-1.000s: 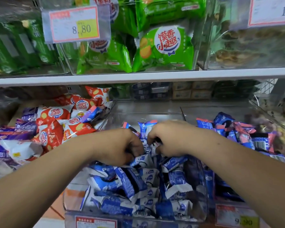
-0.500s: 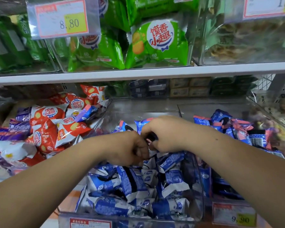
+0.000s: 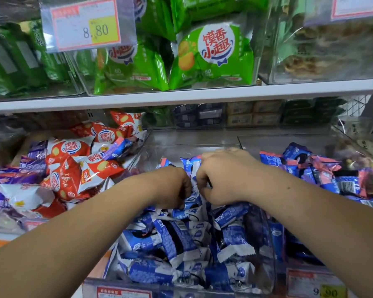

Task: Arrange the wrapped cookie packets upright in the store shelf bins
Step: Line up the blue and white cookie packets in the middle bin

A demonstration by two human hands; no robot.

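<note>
Your two hands meet at the centre of the frame, over the back of the clear middle bin (image 3: pixel 159 151), which is heaped with blue-and-white cookie packets (image 3: pixel 181 239) lying at all angles from the centre down to the lower edge. Your right hand (image 3: pixel 220 179) has its fingers curled tightly round the crimped edge of an upright packet (image 3: pixel 191 166) that rises between your knuckles. Your left hand (image 3: pixel 172 188) is fisted just beside it, touching the same cluster, but its fingertips are buried in wrappers, so you cannot tell whether it grips anything. Both forearms cross the front of the bin and hide much of the heap. At centre left a bin holds orange-red packets (image 3: pixel 73 166) mixed with purple ones; at centre right sit pink-and-blue packets (image 3: pixel 323 173). Above the white shelf edge (image 3: pixel 181 97), green packets (image 3: pixel 213 57) fill the upper middle, behind a price tag (image 3: pixel 86 24) reading 8.80. A second tag (image 3: pixel 317 284) shows at lower right.
</note>
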